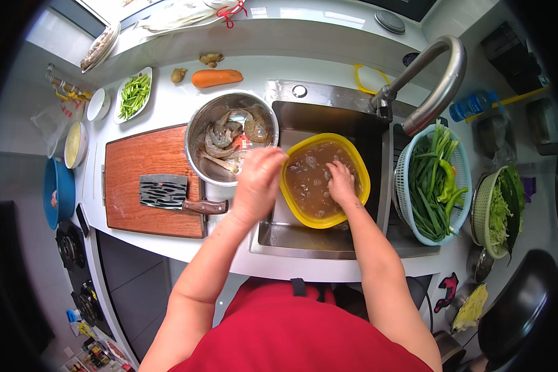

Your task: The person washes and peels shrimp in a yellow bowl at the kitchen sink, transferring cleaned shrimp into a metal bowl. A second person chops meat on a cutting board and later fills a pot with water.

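My left hand is raised between the steel bowl and the yellow basin, its fingers curled together; anything in them is hidden. Large raw shrimp lie in the round steel bowl, on the counter left of the sink. My right hand reaches into the yellow basin, its fingers apart and partly dipped in murky brown water. Bubbles and greyish lumps, too unclear to name, show at the water's surface. The basin sits inside the steel sink.
A cleaver lies on the wooden cutting board, its handle toward me. Behind are a carrot, ginger and a plate of cut green stalks. The faucet arches over the sink's right, near a blue basket of green vegetables.
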Available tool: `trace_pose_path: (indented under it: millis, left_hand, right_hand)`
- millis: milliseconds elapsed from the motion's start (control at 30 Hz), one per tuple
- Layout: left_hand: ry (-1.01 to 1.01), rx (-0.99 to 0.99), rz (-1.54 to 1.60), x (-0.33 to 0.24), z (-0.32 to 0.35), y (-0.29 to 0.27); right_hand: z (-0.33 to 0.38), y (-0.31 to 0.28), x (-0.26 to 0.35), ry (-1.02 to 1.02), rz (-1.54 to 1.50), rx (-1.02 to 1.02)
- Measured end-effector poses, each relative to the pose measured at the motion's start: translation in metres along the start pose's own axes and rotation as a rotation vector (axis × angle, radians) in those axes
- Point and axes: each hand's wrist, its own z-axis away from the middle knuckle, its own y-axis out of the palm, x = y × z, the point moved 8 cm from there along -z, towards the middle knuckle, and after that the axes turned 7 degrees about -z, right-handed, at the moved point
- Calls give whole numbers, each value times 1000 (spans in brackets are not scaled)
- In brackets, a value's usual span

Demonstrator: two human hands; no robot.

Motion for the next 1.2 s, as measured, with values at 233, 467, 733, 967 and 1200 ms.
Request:
trace_pose_path:
  millis: [233,467,733,967,1200]
  left_hand:
    - [-37,250,235,-20,43,81]
    - [-437,441,427,40,78,138]
    - [-1114,434,779,82,121,181]
    - [-1203,581,900,67,130,212]
    - [-1202,685,1089,40,129,222]
  right_hand:
    - [-24,54,21,409,24,322]
    - [7,87,34,128,255,566]
    - [20,61,0,193,-793,435]
    - [46,38,5,418,-1396,308]
    - [58,26,19,382,-1505,278]
